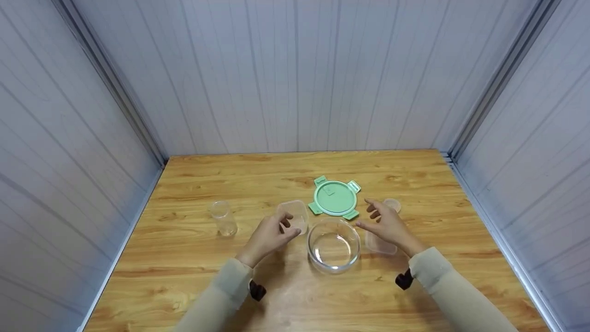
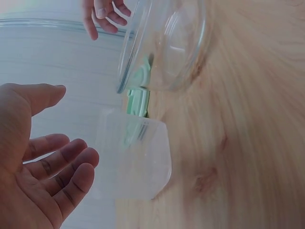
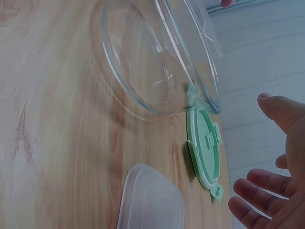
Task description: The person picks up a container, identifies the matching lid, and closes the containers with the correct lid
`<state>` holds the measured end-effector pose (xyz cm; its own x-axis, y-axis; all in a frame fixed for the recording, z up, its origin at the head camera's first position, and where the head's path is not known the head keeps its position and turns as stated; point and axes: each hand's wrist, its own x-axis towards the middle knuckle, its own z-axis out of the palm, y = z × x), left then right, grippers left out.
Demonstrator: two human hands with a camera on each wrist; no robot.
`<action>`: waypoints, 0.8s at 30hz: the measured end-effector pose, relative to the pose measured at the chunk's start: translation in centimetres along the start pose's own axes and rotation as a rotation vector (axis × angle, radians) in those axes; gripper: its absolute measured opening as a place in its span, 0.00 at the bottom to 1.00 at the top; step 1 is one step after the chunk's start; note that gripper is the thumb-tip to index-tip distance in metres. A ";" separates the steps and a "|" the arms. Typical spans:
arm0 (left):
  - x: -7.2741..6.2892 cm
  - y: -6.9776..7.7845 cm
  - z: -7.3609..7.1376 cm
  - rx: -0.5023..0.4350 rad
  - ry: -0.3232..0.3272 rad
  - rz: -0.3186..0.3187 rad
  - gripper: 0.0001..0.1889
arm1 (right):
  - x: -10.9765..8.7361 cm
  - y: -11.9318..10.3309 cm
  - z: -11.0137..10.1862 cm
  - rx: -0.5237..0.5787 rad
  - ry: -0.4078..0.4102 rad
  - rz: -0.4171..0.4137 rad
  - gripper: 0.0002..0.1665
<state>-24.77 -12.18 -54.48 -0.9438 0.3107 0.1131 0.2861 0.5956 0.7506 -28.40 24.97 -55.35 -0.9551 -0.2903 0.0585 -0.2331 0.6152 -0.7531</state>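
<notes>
A round clear glass bowl (image 1: 333,251) stands upright between the two hands. Behind it lies a round green lid (image 1: 336,198) with flip-out clips, flat on the table. My left hand (image 1: 272,234), fingers loosely bent and holding nothing, hovers by a translucent plastic box (image 1: 295,210). My right hand (image 1: 387,225) hangs over a flat translucent lid (image 1: 381,245), its thumb and fingers spread apart with nothing between them. In the right wrist view that lid (image 3: 152,202) lies beside the green lid (image 3: 205,148). The left wrist view shows the box (image 2: 143,162) beyond my left fingertips.
A clear cylindrical jar (image 1: 224,219) stands at the left. Past the right hand lies a small round translucent lid (image 1: 392,204). The wooden table (image 1: 221,175) is bounded by pale panel walls (image 1: 295,78) at the back and on both sides.
</notes>
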 end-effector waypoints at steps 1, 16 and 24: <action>-0.1 -0.1 0.1 -0.001 -0.001 -0.006 0.23 | 0.0 0.0 0.1 0.001 -0.003 -0.001 0.51; -0.8 -0.2 2.1 -0.078 -0.019 -0.008 0.22 | 0.2 0.1 1.4 0.060 -0.032 -0.013 0.40; -1.3 -0.3 3.5 -0.150 -0.049 -0.046 0.20 | 0.0 0.8 2.2 0.074 -0.112 0.012 0.37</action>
<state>-23.05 -10.20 -57.10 -0.9449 0.3240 0.0474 0.2115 0.4934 0.8437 -28.23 23.84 -57.36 -0.9306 -0.3655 -0.0208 -0.2038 0.5644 -0.7999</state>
